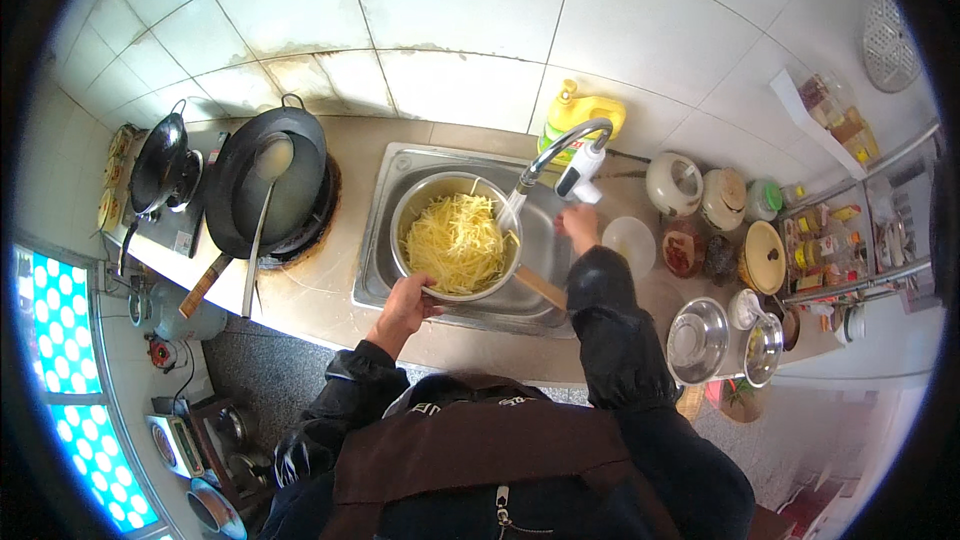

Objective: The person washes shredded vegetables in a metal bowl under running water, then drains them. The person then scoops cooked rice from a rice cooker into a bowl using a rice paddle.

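My left hand (409,307) grips the near rim of a round metal bowl (399,244), thumb over the edge. Pale yellow shredded vegetable, perhaps potato (457,240), fills the bowl, which is in or over a stainless steel sink (375,270). From the curved chrome spout of the tap (534,169), water appears to run onto the bowl's right side. My right hand (579,225) is just below the tap's white body (581,172), fingers bent; whether it touches anything is unclear. A wooden handle (541,287) sticks out beside the bowl's lower right rim.
At left, a wok (217,202) with cloudy liquid and a ladle (259,240) sits on a burner. Behind the tap stands a yellow jug (600,109). To the right are a white bowl (630,244), lidded jars (673,184), metal bowls (697,341) and a bottle rack (825,292).
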A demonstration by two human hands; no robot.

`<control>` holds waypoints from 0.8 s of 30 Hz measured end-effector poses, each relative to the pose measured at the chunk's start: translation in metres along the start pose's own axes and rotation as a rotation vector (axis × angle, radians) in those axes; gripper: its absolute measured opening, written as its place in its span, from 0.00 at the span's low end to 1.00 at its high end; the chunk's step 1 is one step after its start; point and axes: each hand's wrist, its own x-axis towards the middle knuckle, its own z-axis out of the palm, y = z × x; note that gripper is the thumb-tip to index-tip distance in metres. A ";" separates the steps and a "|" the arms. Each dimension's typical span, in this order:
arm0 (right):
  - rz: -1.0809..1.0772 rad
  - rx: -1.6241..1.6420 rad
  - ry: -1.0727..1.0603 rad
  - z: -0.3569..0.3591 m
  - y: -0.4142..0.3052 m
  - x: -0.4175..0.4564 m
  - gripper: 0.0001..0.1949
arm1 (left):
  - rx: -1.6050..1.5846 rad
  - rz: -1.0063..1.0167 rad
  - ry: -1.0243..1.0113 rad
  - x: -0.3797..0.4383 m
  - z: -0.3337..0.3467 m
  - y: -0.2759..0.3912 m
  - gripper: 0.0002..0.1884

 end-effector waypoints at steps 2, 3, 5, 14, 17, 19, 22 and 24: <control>-0.339 -0.056 0.061 0.008 -0.009 -0.022 0.08 | 0.020 -0.015 0.051 -0.002 0.003 -0.001 0.11; -0.512 -0.082 0.099 0.012 -0.017 -0.037 0.08 | 0.043 -0.031 0.069 -0.003 0.008 0.001 0.11; -0.683 -0.052 -0.093 0.030 -0.050 -0.090 0.08 | 0.063 -0.050 0.084 -0.002 0.013 -0.002 0.11; -1.165 -0.715 -0.361 0.099 -0.048 -0.133 0.17 | 0.027 -0.076 -0.028 0.011 0.034 -0.018 0.12; -1.105 -0.824 -0.341 0.069 -0.067 -0.172 0.20 | -0.023 -0.082 -0.061 0.023 0.024 -0.027 0.12; -0.927 -0.844 -0.234 0.056 -0.068 -0.177 0.21 | -0.048 -0.073 -0.059 0.023 0.026 -0.026 0.12; -0.674 -0.933 -0.367 0.081 0.012 -0.102 0.25 | -0.022 -0.046 -0.115 0.025 0.041 -0.028 0.13; -0.530 -0.663 -0.305 0.087 -0.024 -0.141 0.30 | -0.048 -0.025 -0.095 0.026 0.040 -0.032 0.14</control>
